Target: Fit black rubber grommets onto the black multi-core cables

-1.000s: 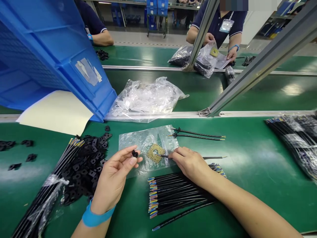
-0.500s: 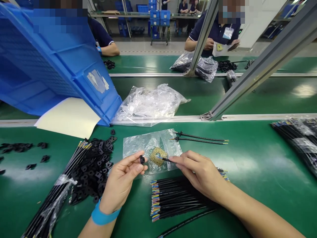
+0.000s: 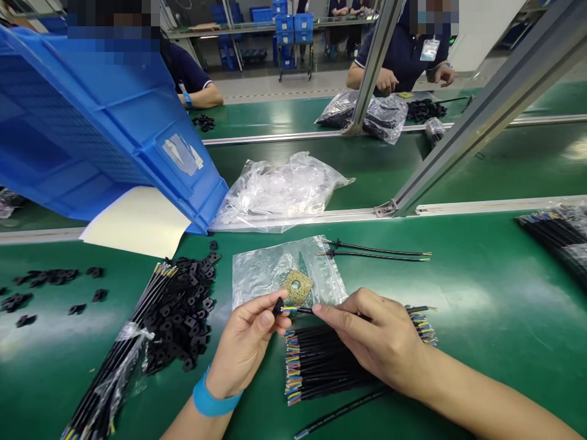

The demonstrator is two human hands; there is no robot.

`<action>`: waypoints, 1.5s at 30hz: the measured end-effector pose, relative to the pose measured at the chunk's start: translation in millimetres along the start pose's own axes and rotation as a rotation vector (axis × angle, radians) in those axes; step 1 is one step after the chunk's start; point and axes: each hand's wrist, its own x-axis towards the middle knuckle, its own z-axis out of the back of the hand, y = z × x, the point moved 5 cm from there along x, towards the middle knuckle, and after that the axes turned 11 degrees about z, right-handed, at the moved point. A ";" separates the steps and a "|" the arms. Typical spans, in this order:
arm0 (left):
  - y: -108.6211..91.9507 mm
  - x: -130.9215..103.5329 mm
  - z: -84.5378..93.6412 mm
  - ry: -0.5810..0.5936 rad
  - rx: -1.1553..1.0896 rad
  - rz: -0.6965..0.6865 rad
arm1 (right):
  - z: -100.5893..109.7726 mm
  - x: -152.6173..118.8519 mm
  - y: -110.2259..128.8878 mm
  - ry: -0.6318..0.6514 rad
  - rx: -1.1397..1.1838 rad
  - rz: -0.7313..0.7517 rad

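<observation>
Between the thumb and fingers of my left hand (image 3: 250,336) is a small black plastic part (image 3: 277,305). My right hand (image 3: 380,336) pinches a black cable (image 3: 305,310), its stripped coloured wires pointing left. The wire ends meet the black part; whether they have entered its hole I cannot tell. Just behind the hands, a tan speckled square (image 3: 298,286) with a round hole lies on a clear plastic bag (image 3: 257,269). Under my right hand spreads a stack of black cables (image 3: 325,366) with coloured wire ends. Left of my left hand is a pile of similar black parts (image 3: 183,318).
A tied cable bundle (image 3: 123,348) lies at left. Two cables fitted with black parts (image 3: 380,252) rest behind my right hand. A tilted blue crate (image 3: 174,146), a plastic bag (image 3: 284,189) and a metal post (image 3: 440,140) stand behind. Two co-workers sit across the bench.
My left hand and the black part have shifted right and down, and the cable's wire ends now meet the part. Across the bench, a co-worker has put down the bag they held.
</observation>
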 end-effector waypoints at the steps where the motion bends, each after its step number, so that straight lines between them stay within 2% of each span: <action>1: -0.4 -0.5 -1.4 -0.001 -0.001 0.001 | -0.2 -0.1 0.5 0.001 -0.017 0.003; 8: -6.2 -3.7 -6.7 -0.035 0.054 -0.028 | -0.3 2.3 1.8 0.022 -0.081 -0.027; 12: -6.0 -3.9 -5.5 -0.007 0.071 -0.032 | 0.9 2.2 2.6 0.025 -0.074 -0.055; 14: -5.5 -3.9 -5.0 0.006 0.091 -0.035 | 4.1 3.3 5.4 0.018 -0.067 -0.021; 20: 1.7 -3.7 -9.5 0.031 0.209 -0.030 | 14.7 13.1 19.6 0.030 -0.137 0.230; 25: 8.0 -4.8 -9.9 -0.008 0.165 -0.042 | 14.1 12.6 18.9 0.004 -0.125 0.236; 28: 9.5 -6.5 -9.8 -0.018 0.216 -0.078 | 10.1 8.2 18.8 0.001 -0.094 0.214; 30: 8.7 -7.8 -11.0 -0.019 0.290 -0.123 | 6.4 6.6 19.2 -0.002 -0.048 0.185; 33: 2.4 -11.0 -13.8 -0.044 0.396 -0.252 | 2.0 7.3 16.3 -0.042 0.062 0.061; 38: -9.2 -15.6 -21.6 -0.014 0.484 -0.433 | -7.2 8.3 7.9 -0.036 0.408 -0.174; 41: -12.1 -16.8 -24.7 0.021 0.518 -0.485 | -10.9 6.9 5.1 -0.019 0.567 -0.263; 45: -10.6 -17.9 -27.9 0.053 0.554 -0.499 | -14.1 5.5 6.3 -0.011 0.653 -0.324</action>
